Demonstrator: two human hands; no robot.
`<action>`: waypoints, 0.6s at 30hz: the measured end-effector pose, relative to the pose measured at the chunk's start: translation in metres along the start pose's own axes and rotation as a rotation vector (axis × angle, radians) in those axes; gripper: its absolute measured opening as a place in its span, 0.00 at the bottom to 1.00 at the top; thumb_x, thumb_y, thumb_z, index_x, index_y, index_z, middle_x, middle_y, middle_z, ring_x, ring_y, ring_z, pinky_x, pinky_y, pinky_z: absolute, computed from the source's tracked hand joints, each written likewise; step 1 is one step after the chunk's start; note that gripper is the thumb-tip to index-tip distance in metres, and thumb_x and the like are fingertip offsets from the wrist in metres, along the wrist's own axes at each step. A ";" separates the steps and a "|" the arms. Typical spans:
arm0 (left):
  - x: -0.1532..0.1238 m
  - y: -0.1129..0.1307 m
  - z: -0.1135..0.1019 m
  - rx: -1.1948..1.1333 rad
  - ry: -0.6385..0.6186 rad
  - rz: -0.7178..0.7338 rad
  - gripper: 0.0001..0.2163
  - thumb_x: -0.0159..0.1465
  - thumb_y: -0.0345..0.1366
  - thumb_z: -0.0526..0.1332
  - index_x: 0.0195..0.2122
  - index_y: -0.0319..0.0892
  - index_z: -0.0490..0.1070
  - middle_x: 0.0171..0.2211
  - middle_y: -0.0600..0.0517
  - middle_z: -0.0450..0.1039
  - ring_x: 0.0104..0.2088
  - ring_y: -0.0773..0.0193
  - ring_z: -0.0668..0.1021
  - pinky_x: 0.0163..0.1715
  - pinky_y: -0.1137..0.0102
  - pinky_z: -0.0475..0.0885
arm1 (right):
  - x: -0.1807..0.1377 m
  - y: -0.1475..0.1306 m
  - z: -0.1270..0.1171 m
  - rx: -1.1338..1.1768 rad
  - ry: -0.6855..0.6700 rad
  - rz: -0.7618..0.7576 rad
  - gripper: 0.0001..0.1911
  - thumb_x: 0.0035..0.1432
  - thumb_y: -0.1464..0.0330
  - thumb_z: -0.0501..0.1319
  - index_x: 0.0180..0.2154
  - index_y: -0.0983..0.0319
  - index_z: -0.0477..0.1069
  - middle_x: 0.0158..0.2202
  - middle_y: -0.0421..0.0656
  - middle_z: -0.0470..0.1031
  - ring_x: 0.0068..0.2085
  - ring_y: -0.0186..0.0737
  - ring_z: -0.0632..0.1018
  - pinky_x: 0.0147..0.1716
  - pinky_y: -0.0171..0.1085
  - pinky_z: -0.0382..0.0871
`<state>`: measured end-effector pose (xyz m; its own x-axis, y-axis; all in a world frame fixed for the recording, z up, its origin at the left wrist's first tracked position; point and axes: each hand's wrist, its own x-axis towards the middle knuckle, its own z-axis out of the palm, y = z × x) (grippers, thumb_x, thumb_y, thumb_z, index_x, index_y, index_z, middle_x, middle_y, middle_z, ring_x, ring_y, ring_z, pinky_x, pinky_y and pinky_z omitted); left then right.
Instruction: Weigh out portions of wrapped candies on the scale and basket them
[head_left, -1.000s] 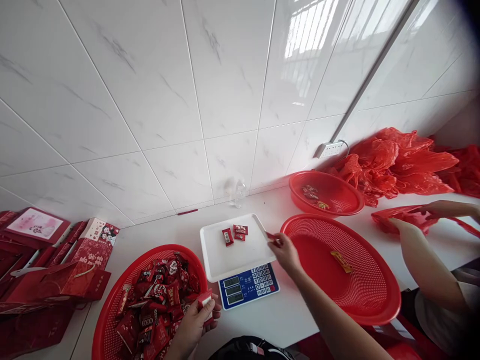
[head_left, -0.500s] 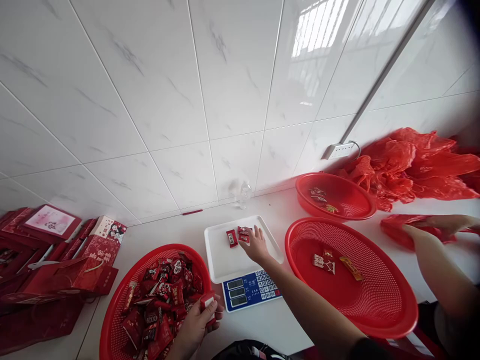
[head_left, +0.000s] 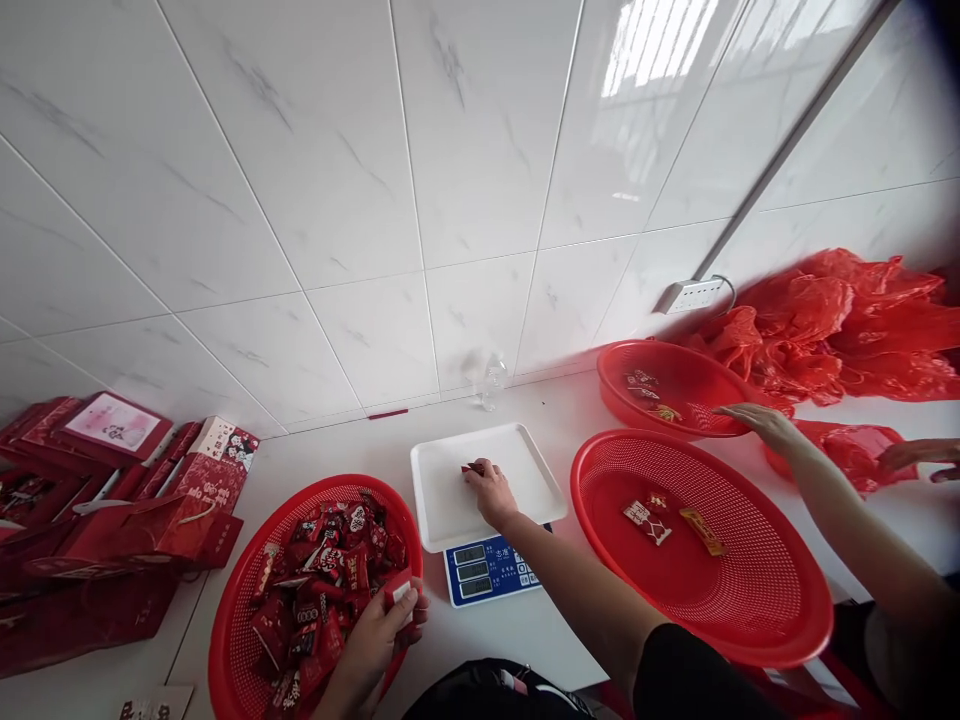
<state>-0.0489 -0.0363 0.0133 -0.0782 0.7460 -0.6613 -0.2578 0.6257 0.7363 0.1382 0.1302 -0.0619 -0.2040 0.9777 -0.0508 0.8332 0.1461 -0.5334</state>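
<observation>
My left hand [head_left: 375, 635] is closed around a small red-and-white packet [head_left: 401, 590], over the right rim of a red plastic basket [head_left: 225, 600]. Red-wrapped sweets [head_left: 330, 585] fill that basket. On the white tray [head_left: 529, 465] of a digital scale, my right hand [head_left: 491, 497] has its fingers closed on red-wrapped sweets [head_left: 471, 469]; how many is hidden. The scale's blue panel [head_left: 491, 575] with its displays faces me, and my right forearm covers part of the keys.
Right of the scale stand a large red basket [head_left: 750, 600] and a smaller one [head_left: 697, 375], each holding a few wrapped sweets. A co-worker's hand [head_left: 765, 425] reaches beside them. Red plastic bags [head_left: 840, 310] lie behind. Red gift boxes [head_left: 172, 500] stand at left.
My right hand has moved left across the tray and closed on the sweets lying there. My left hand shifted slightly left with the packet. A co-worker's hand moved towards the small basket.
</observation>
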 end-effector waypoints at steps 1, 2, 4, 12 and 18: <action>0.000 0.003 0.003 0.014 -0.025 0.003 0.24 0.43 0.49 0.68 0.38 0.39 0.73 0.32 0.46 0.75 0.36 0.60 0.76 0.36 0.67 0.69 | 0.000 0.001 -0.003 0.024 0.027 0.005 0.19 0.56 0.76 0.47 0.41 0.54 0.71 0.53 0.41 0.63 0.52 0.40 0.65 0.49 0.37 0.58; 0.000 0.007 0.007 0.028 -0.043 0.008 0.24 0.44 0.48 0.68 0.38 0.39 0.73 0.33 0.46 0.75 0.36 0.60 0.76 0.37 0.67 0.69 | -0.001 0.003 -0.008 0.047 0.059 0.018 0.19 0.56 0.76 0.46 0.41 0.55 0.71 0.52 0.42 0.63 0.51 0.40 0.66 0.49 0.37 0.59; 0.002 0.011 0.012 0.046 -0.064 0.017 0.23 0.45 0.47 0.67 0.39 0.39 0.73 0.34 0.46 0.75 0.37 0.59 0.76 0.37 0.67 0.69 | -0.005 0.013 -0.023 0.081 0.134 0.061 0.20 0.58 0.74 0.43 0.41 0.58 0.71 0.51 0.45 0.64 0.50 0.40 0.67 0.48 0.38 0.61; 0.014 0.010 0.022 -0.060 -0.129 -0.017 0.21 0.51 0.29 0.61 0.47 0.45 0.65 0.44 0.46 0.72 0.44 0.59 0.75 0.46 0.63 0.68 | -0.097 0.118 -0.095 0.090 0.443 0.412 0.19 0.57 0.65 0.46 0.42 0.59 0.72 0.49 0.51 0.61 0.47 0.49 0.70 0.44 0.48 0.66; 0.049 0.040 0.065 0.034 -0.289 0.103 0.15 0.56 0.35 0.61 0.45 0.41 0.65 0.47 0.42 0.69 0.44 0.57 0.75 0.48 0.61 0.68 | -0.129 0.136 -0.094 -0.044 0.477 0.455 0.21 0.53 0.64 0.50 0.47 0.59 0.69 0.56 0.50 0.57 0.57 0.54 0.60 0.51 0.53 0.61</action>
<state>-0.0006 0.0401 0.0193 0.1765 0.8367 -0.5184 -0.2295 0.5472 0.8049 0.3259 0.0380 -0.0482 0.4148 0.9017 0.1219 0.8050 -0.3012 -0.5112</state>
